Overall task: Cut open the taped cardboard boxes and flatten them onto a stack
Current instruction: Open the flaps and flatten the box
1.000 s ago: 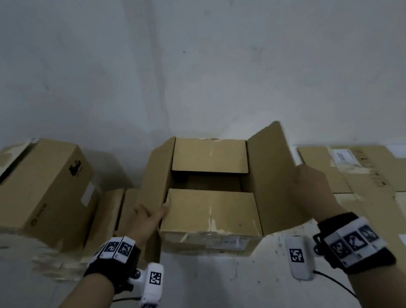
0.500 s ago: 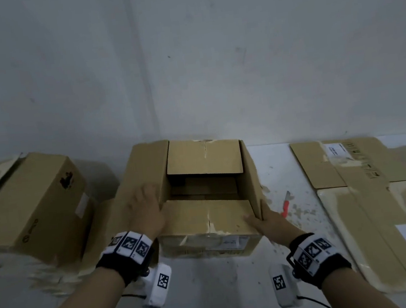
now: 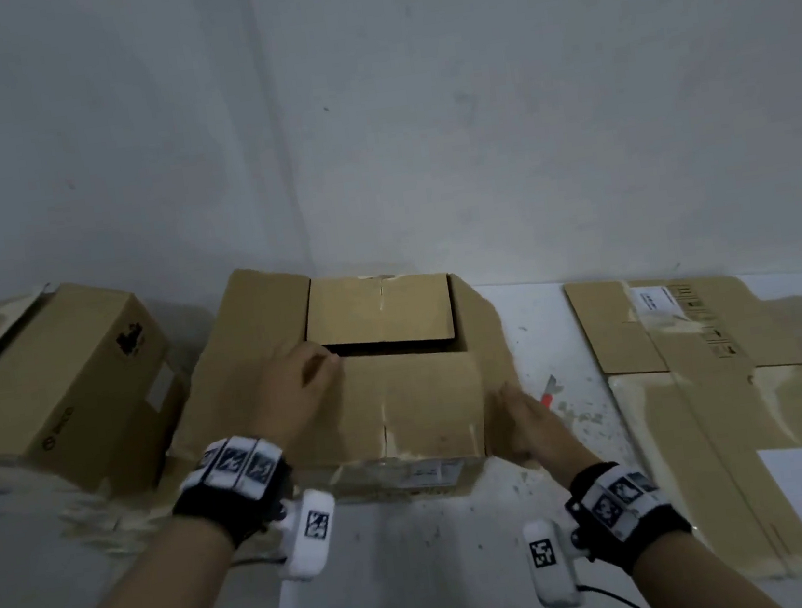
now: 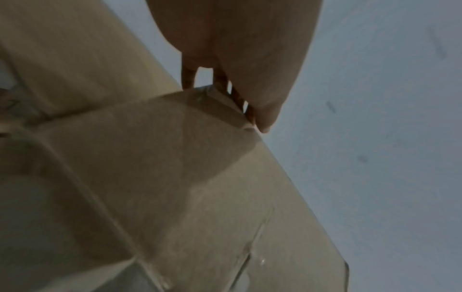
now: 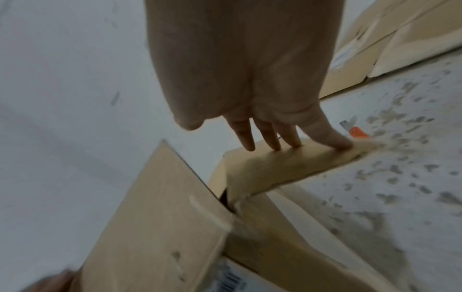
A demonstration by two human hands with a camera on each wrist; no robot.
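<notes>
An opened brown cardboard box (image 3: 416, 403) stands on the floor against the wall, its near and far flaps folded in over a dark gap. My left hand (image 3: 299, 397) rests on the left flap, with the fingers (image 4: 187, 79) reaching over a cardboard edge (image 4: 175, 177). My right hand (image 3: 524, 420) lies flat against the right flap (image 5: 287, 164), and its straight fingers (image 5: 267, 136) press on the flap's top edge. A stack of flattened cardboard (image 3: 733, 389) lies on the floor to the right.
A closed, taped box (image 3: 60, 386) sits to the left, close beside the open one. An orange-handled cutter (image 3: 549, 392) lies on the speckled floor between the open box and the flattened stack. The grey wall (image 3: 367, 131) stands right behind the boxes.
Both side flaps stood upright in my hands; now they slope down and outward. My left hand moved up onto the box top, and my right hand dropped to the lowered right flap.
</notes>
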